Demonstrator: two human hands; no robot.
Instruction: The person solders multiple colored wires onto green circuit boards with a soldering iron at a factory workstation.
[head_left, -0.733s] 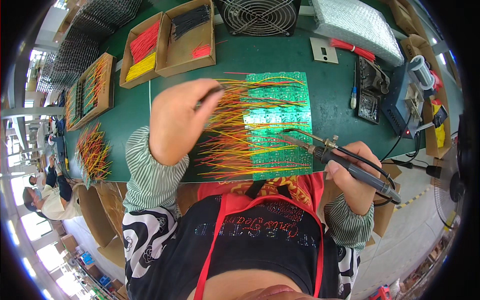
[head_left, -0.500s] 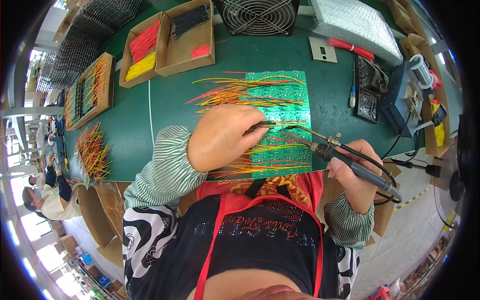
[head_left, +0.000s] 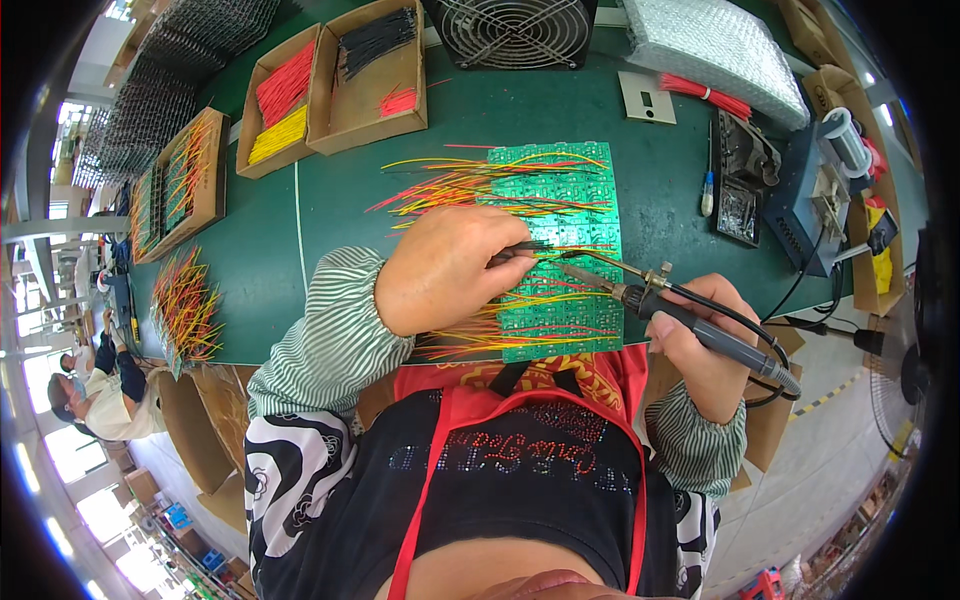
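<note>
A green circuit board panel (head_left: 590,227) lies on the table, with rows of red, yellow and black wires (head_left: 450,190) lying across it and out past its left edge. My left hand (head_left: 450,268) is closed over the panel's left side, pinching several black wires (head_left: 522,248) with their ends toward the board. Gripped in my right hand (head_left: 712,350) is a soldering iron (head_left: 715,342) with a thin feed tube fixed along it. Its tip is at the board, close to the ends of the black wires; whether it touches is too small to tell.
Cardboard boxes of red, yellow and black wires (head_left: 366,90) stand at the back left, beside a black fan (head_left: 512,30). Wired boards (head_left: 186,310) lie at the left. A blue soldering station (head_left: 800,205) with a solder spool (head_left: 846,140) is at the right; bubble wrap (head_left: 715,60) lies behind.
The soldering iron's tip has shifted slightly left, toward the black wires. My left hand stays nearly in place, still pinching them.
</note>
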